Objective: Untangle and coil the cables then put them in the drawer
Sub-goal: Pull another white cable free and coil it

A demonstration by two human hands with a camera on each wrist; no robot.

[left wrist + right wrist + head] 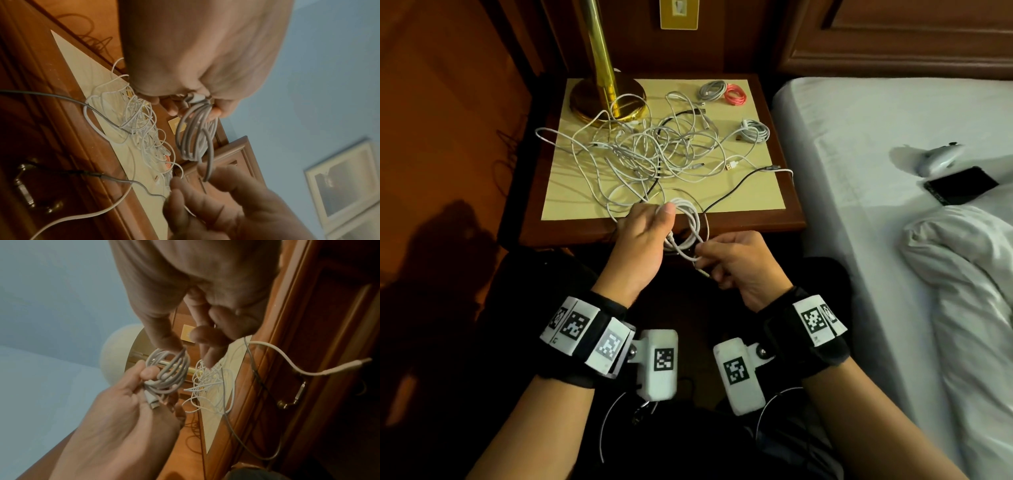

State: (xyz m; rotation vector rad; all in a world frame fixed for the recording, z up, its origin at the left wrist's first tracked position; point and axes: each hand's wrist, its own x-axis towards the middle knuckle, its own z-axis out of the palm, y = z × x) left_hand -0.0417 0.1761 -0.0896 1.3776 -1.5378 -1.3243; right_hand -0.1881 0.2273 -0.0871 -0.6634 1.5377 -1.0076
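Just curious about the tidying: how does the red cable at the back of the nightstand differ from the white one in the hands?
The red cable lies finished on the nightstand, untouched; the white cable is held in the air. The left hand grips its loops and the right hand pinches its loose end. Colours differ, red against white. Both are wound into coils.

No words or numbers can be read anywhere. The wrist bands [585, 334] carry only black-and-white square code patterns.

- Nightstand [787, 219]: polished reddish wood rim, matt cream inlay on top.
- Lamp base [589, 99]: glossy brass-coloured metal.
- Tangled cables [650, 154]: smooth white plastic sheathing.
- Bed sheet [859, 130]: matt white cloth.
- Drawer handle [296, 395]: shiny metal.
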